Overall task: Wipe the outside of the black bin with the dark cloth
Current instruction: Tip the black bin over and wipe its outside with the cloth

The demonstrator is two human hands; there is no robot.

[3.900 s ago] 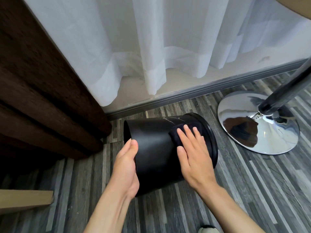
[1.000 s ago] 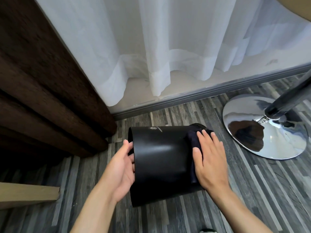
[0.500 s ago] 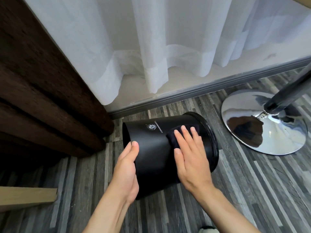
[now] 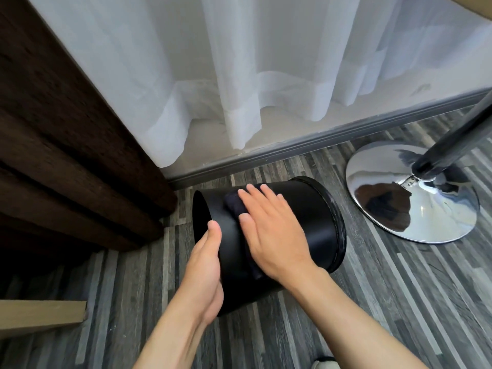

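Note:
The black bin [image 4: 306,225] lies on its side on the striped grey floor, its open mouth toward the left and its base rim toward the right. My right hand [image 4: 271,233] lies flat on the bin's upper side near the mouth end, pressing the dark cloth [image 4: 234,206] against the wall. Only the cloth's edges show past my fingers and palm. My left hand [image 4: 206,265] rests with its palm against the bin's mouth rim, fingers straight and together, steadying it.
A chrome lamp base [image 4: 410,195] with a dark pole [image 4: 452,139] stands to the right of the bin. White sheer curtains [image 4: 239,75] hang behind, above a grey skirting board [image 4: 306,147]. Dark brown drapes [image 4: 66,129] fill the left. A light wooden board [image 4: 40,315] lies at lower left.
My right hand has slid the cloth leftward along the bin's wall, from the middle toward the mouth end. The printed logo no longer shows. My left hand stays at the rim.

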